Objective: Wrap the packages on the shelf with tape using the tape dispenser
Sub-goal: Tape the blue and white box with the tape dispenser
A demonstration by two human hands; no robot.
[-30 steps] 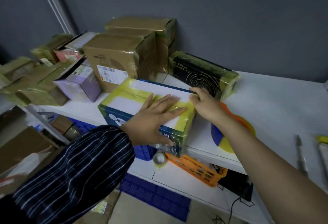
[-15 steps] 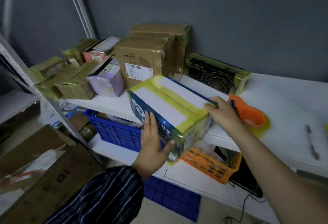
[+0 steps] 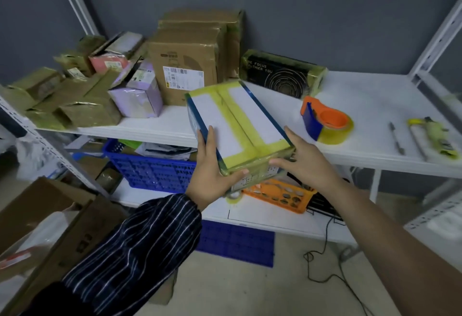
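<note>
Left hand [image 3: 212,175] and right hand [image 3: 308,163] grip a taped box [image 3: 237,120] by its near corners, fingers together along its sides, thumbs across its end.

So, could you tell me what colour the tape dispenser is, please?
The tape dispenser is orange and dark blue, seen in the head view.

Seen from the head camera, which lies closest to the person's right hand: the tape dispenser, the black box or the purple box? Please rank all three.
Measured from the right hand, which grips the taped box:
1. Tape dispenser: just to its right, on the shelf.
2. Black box: behind it, at the back.
3. Purple box: far over to the left.
</note>
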